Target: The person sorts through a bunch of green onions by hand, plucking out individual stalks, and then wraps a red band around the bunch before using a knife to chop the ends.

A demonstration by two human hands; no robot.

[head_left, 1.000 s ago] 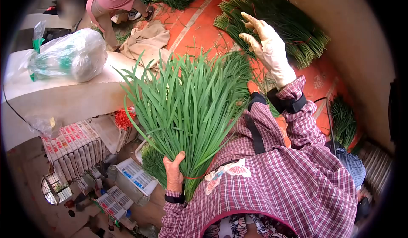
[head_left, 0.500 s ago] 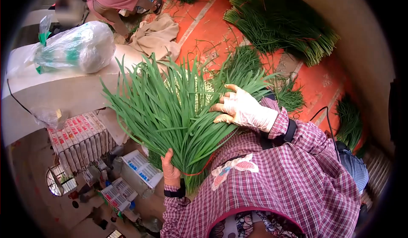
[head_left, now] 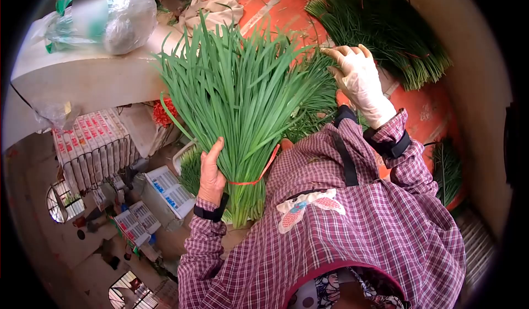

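Observation:
A large bunch of long green leaves [head_left: 237, 94] stands upright in front of me, its leaves fanned out at the top. A red band [head_left: 254, 180] goes round its lower part. My left hand [head_left: 212, 171], bare, grips the bunch from the left near the band, thumb pointing up. My right hand [head_left: 358, 80], in a pale glove, is raised to the right of the leaves. Its fingers are apart and partly bent, with nothing in them.
Loose greens [head_left: 319, 83] lie behind the bunch on the orange floor [head_left: 421, 110]. A big green pile [head_left: 380, 28] lies at the upper right. A plastic-wrapped bundle [head_left: 104, 22] rests on a pale ledge [head_left: 82, 80]. Stacked cartons [head_left: 93, 149] are at left.
My right hand has come off the leaves and moved up and right. The bunch, still in my left hand, is more upright, and its red band shows more clearly.

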